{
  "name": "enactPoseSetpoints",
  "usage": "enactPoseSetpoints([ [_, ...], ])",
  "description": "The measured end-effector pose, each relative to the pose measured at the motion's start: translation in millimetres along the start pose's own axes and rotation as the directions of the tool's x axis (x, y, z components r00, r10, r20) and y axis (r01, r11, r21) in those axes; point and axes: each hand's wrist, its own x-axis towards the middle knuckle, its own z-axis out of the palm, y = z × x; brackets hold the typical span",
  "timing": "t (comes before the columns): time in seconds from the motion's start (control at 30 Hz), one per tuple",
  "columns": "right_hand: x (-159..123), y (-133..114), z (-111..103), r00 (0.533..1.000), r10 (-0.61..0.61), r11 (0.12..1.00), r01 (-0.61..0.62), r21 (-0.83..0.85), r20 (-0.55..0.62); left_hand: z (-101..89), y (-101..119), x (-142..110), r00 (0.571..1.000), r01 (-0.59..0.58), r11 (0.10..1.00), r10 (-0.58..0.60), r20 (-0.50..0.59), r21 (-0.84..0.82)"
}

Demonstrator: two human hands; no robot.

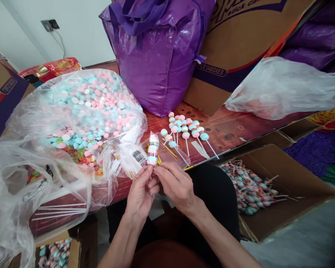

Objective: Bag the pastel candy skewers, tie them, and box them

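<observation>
Upright in front of me is a candy stick (153,149), its pink, blue and white pieces stacked inside a clear wrapper with a pointed top. My left hand (142,190) pinches it from below, at the lower end of the wrapper. Closed fingertips of my right hand (176,185) meet the left ones at that same spot; whatever they grip there is hidden. Just beyond the hands lie thin gold twist ties (169,149) on clear wrappers. Several unwrapped candy sticks (185,128) rest on the table to the right.
A big clear bag (83,100) of loose candies covers the table's left, with white sticks (60,211) near the edge. Behind stands a purple bag (162,63). An open carton (290,201) of finished candy sticks sits at lower right, another carton (75,247) at lower left.
</observation>
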Motion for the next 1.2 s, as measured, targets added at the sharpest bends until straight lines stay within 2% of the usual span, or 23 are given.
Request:
enactPoseSetpoints([
  [0.13,2.9,2.2,-2.6,0.996,-0.035,0.999,0.035,0.002,0.083,-0.6,2.1,-1.1,1.000,-0.019,1.000,0.019,-0.008,-0.003],
  [0.2,2.6,2.1,-0.5,0.996,-0.035,0.999,0.038,-0.034,0.086,0.3,0.7,-2.7,0.999,-0.043,0.999,0.043,-0.006,0.019],
  [0.3,2.0,-0.6,8.3,0.999,0.029,0.991,-0.024,-0.131,0.036,2.7,-6.0,-4.5,0.995,-0.103,0.994,0.103,-0.004,0.049],
  [0.37,2.4,-4.0,14.8,0.994,0.106,0.981,-0.106,-0.165,-0.008,4.4,-11.3,-4.1,0.989,-0.141,0.987,0.143,-0.027,0.072],
  [0.47,4.2,-10.9,17.9,0.965,0.260,0.962,-0.262,-0.073,-0.032,7.3,-12.3,-2.0,0.987,-0.162,0.981,0.163,0.002,0.106],
  [0.57,8.9,-18.9,10.1,0.925,0.380,0.919,-0.380,0.105,0.017,10.2,-0.1,-3.8,0.983,-0.154,0.981,0.139,0.121,0.117],
  [0.63,14.8,-24.0,1.9,0.904,0.423,0.881,-0.427,0.202,0.065,11.3,11.9,-9.1,0.967,-0.199,0.968,0.170,0.187,0.151],
  [0.7,22.4,-28.4,-5.2,0.902,0.425,0.871,-0.429,0.240,0.072,11.1,22.1,-16.8,0.939,-0.312,0.921,0.261,0.224,0.232],
  [0.77,30.0,-32.1,-9.1,0.921,0.386,0.895,-0.385,0.224,0.042,9.5,27.0,-24.3,0.904,-0.420,0.845,0.355,0.239,0.332],
  [0.83,35.1,-35.0,-10.0,0.944,0.329,0.925,-0.325,0.195,0.012,6.9,26.2,-29.3,0.889,-0.457,0.790,0.390,0.241,0.409],
  [0.93,35.7,-37.0,-8.2,0.957,0.289,0.941,-0.287,0.177,0.017,3.6,18.7,-30.9,0.917,-0.398,0.813,0.360,0.170,0.425],
  [1.0,32.2,-36.3,-7.3,0.946,0.323,0.924,-0.323,0.205,0.036,3.1,13.5,-29.3,0.935,-0.349,0.853,0.345,0.083,0.388],
  [1.07,27.9,-34.4,-8.1,0.925,0.378,0.890,-0.377,0.258,0.045,4.1,9.9,-27.2,0.951,-0.302,0.889,0.307,0.041,0.344],
  [1.2,21.3,-29.9,-14.8,0.901,0.432,0.842,-0.420,0.338,0.044,6.2,4.1,-23.4,0.981,-0.186,0.943,0.160,0.114,0.278],
])
